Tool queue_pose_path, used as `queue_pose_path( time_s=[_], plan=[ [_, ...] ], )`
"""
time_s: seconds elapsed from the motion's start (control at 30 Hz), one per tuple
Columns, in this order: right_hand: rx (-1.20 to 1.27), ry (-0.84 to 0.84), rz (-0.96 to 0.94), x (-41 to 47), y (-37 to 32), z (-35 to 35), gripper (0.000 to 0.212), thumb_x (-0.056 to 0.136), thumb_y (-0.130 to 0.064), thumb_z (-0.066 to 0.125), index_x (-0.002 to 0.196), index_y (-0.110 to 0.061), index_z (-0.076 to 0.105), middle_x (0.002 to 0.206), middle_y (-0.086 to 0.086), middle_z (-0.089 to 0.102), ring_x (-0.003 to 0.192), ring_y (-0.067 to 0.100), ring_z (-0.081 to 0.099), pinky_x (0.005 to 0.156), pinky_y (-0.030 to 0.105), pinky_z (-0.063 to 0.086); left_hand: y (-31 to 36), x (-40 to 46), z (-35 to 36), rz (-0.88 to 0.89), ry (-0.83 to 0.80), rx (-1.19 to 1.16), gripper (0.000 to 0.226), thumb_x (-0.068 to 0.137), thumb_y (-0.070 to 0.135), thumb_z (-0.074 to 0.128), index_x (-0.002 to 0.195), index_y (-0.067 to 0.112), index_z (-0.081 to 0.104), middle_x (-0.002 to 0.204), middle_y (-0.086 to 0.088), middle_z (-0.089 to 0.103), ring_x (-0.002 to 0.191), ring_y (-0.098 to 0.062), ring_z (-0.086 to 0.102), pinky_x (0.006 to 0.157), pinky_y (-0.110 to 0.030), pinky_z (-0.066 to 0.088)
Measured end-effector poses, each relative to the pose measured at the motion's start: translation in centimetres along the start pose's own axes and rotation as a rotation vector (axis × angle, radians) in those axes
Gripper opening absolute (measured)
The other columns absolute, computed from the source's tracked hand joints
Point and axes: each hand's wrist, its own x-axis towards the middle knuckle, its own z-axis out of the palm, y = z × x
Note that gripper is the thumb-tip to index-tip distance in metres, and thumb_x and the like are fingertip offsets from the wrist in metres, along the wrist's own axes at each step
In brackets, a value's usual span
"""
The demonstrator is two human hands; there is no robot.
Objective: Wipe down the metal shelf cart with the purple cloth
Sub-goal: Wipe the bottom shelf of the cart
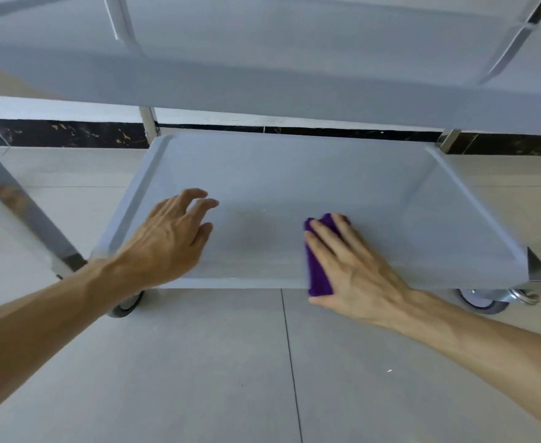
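The purple cloth lay folded into a narrow pad on the bottom shelf of the metal shelf cart, near the shelf's near edge and a little right of its middle. The right hand lay flat on top of it, fingers straight and slightly spread, pressing it down rather than gripping; only the pad's left side and far end showed past the fingers. The left hand hovered over the left part of the same shelf, fingers loosely bent and apart, holding nothing; whether it touched the surface could not be told.

The cloth looked soft, light and limp, so it would likely bunch or unfold if pushed from one corner; a flat palm over the whole pad seemed the soundest hold. The shelf looked smooth and stiff, with a raised rim, and the cart stood on caster wheels, so hard strokes might roll it unless the free hand steadied a post
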Motion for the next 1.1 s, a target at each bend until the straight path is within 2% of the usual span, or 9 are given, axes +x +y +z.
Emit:
queue_pose_path(
  time_s=[0.17,0.27,0.37,0.47,0.6,0.7,0.87,1.0,1.1],
  plan=[
    [0.066,0.038,-0.125,1.8,-1.3,0.1,0.096,0.082,-0.055,0.064,0.155,-0.008,0.021,0.163,0.009,0.018,0.151,0.038,0.003,0.122,0.049,0.017,6.2,2.3,2.5,0.11,-0.026,-0.043,0.045,0.099,0.025,0.042,0.143,0.013,0.04,0.147,-0.008,0.04,0.129,-0.028,0.046,0.112,-0.038,0.029],
    [0.135,0.008,-0.175,-0.6,3.9,0.3,0.092,0.084,-0.049,0.065,0.156,-0.017,0.019,0.164,-0.002,0.014,0.153,0.023,-0.004,0.124,0.033,0.008,6.9,2.6,3.3,0.145,-0.033,-0.068,0.048,0.1,0.036,0.03,0.142,0.016,0.04,0.148,-0.006,0.039,0.129,-0.026,0.046,0.112,-0.038,0.03],
    [0.135,-0.054,-0.067,-4.7,10.1,0.8,0.098,0.082,-0.054,0.069,0.157,-0.027,0.011,0.164,-0.014,0.004,0.15,0.008,-0.014,0.122,0.024,0.003,6.3,2.0,4.3,0.172,-0.055,-0.063,0.057,0.097,0.045,0.021,0.141,0.017,0.044,0.149,-0.004,0.041,0.133,-0.024,0.043,0.114,-0.038,0.029],
    [0.13,-0.061,0.062,-7.8,13.9,1.1,0.105,0.078,-0.056,0.073,0.156,-0.03,0.008,0.163,-0.018,0.003,0.15,0.005,-0.012,0.122,0.03,0.016,6.1,1.6,4.9,0.168,-0.05,-0.057,0.055,0.1,0.045,0.022,0.141,0.018,0.048,0.146,-0.001,0.045,0.139,-0.02,0.038,0.116,-0.039,0.027],
    [0.086,0.044,0.086,-7.1,12.1,1.0,0.101,0.072,-0.049,0.08,0.153,-0.015,0.03,0.161,-0.002,0.025,0.152,0.025,0.009,0.119,0.043,0.027,6.4,1.6,5.2,0.168,-0.03,-0.033,0.051,0.101,0.041,0.025,0.139,0.017,0.05,0.145,-0.002,0.048,0.138,-0.021,0.04,0.116,-0.037,0.026],
    [0.095,0.027,0.001,-3.4,7.4,0.6,0.1,0.073,-0.05,0.074,0.153,-0.012,0.028,0.162,0.003,0.021,0.151,0.034,0.006,0.121,0.046,0.018,6.1,1.5,5.1,0.169,-0.023,-0.031,0.05,0.101,0.04,0.026,0.139,0.017,0.051,0.144,-0.003,0.05,0.137,-0.022,0.042,0.115,-0.037,0.027],
    [0.117,0.017,-0.057,1.3,1.8,0.6,0.098,0.08,-0.051,0.067,0.156,-0.017,0.015,0.165,-0.002,0.008,0.151,0.03,-0.007,0.122,0.046,0.012,5.1,1.6,4.7,0.18,-0.034,-0.035,0.052,0.101,0.04,0.024,0.14,0.017,0.05,0.144,-0.004,0.05,0.136,-0.022,0.043,0.115,-0.041,0.031],
    [0.161,0.0,-0.163,-0.4,5.9,0.3,0.094,0.08,-0.051,0.068,0.156,-0.024,0.019,0.164,-0.009,0.011,0.152,0.019,-0.007,0.124,0.033,0.007,4.5,1.5,4.2,0.185,-0.035,-0.052,0.053,0.101,0.04,0.025,0.14,0.015,0.05,0.144,-0.004,0.05,0.136,-0.022,0.043,0.115,-0.039,0.031],
    [0.17,-0.017,-0.105,-3.8,10.9,0.7,0.097,0.078,-0.048,0.073,0.156,-0.025,0.021,0.164,-0.01,0.013,0.152,0.013,-0.005,0.124,0.035,0.012,4.7,1.6,4.1,0.195,-0.033,-0.034,0.051,0.1,0.039,0.028,0.136,0.014,0.053,0.14,-0.004,0.053,0.131,-0.024,0.048,0.112,-0.038,0.035]
  ],
)
